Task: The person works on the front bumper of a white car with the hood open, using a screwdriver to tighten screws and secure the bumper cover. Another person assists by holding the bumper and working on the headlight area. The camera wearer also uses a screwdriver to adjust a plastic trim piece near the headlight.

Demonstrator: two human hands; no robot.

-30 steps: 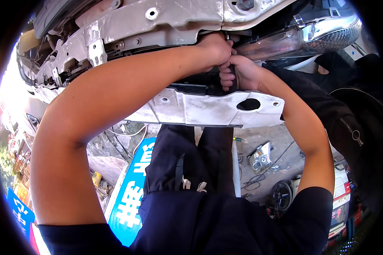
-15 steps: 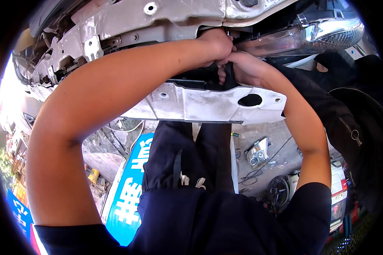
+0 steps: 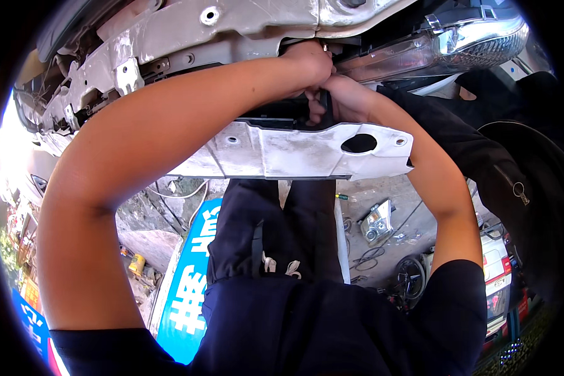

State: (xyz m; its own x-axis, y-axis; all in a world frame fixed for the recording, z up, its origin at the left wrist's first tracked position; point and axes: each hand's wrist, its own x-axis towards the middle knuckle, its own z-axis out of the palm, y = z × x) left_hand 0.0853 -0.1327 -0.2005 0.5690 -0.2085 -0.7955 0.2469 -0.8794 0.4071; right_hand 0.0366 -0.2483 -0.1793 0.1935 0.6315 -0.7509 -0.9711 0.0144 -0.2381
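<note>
Left hand: my left hand (image 3: 307,59) was curled shut up against the underside of the grey metal car frame (image 3: 232,25); what it pinched, I cannot tell.
Right hand: my right hand (image 3: 341,100) sat just below, touching the left, fingers closed on something hidden in the dark gap.
Why so: both hands crowded one spot, likely a fastener needing steadying and turning together.
Bracket: the dusty white pressed-metal bracket (image 3: 282,150) with an oval hole hung just beneath my hands.
Nearby: a clear plastic headlamp (image 3: 457,44) lay to the right.
</note>
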